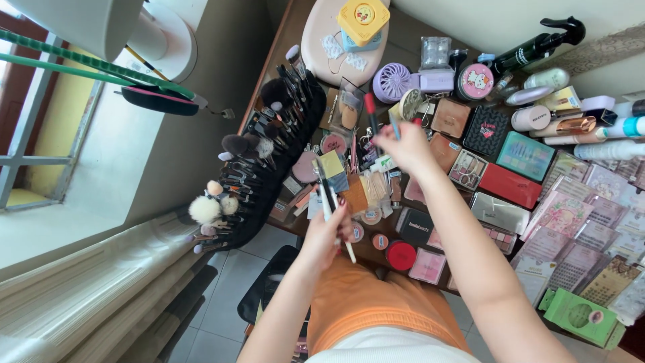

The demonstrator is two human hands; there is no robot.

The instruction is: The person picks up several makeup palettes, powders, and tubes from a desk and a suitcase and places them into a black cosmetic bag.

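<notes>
- From the head camera, looking straight down: the left hand [324, 236] has its fingers curled shut around a small bunch of thin sticks [329, 202], white and dark ones, like pencils or slim brushes. Their tips poke out above and below the fist.
- The right hand [406, 144] is raised over the worktop [282, 40], fingers pinched on a slim red and black tube [371, 114] and a thin blue stick [394, 126], both standing up past the fingertips.
- Just left of the left-hand fingers hangs a black brush roll [269, 181] full of brushes, fluffy heads at its lower end.
- Between the two hands lie small pots and compacts, a yellow pad [330, 163] among them.
- Beyond the right-hand fingers sit a small lilac fan [392, 82] and a round pink tin [475, 82].
- To the right of those fingers lie flat palettes, a red box [509, 185], then rows of flat packets [578, 228].
- Below the left fist is a round red lid [401, 255], and orange shorts [363, 306].
</notes>
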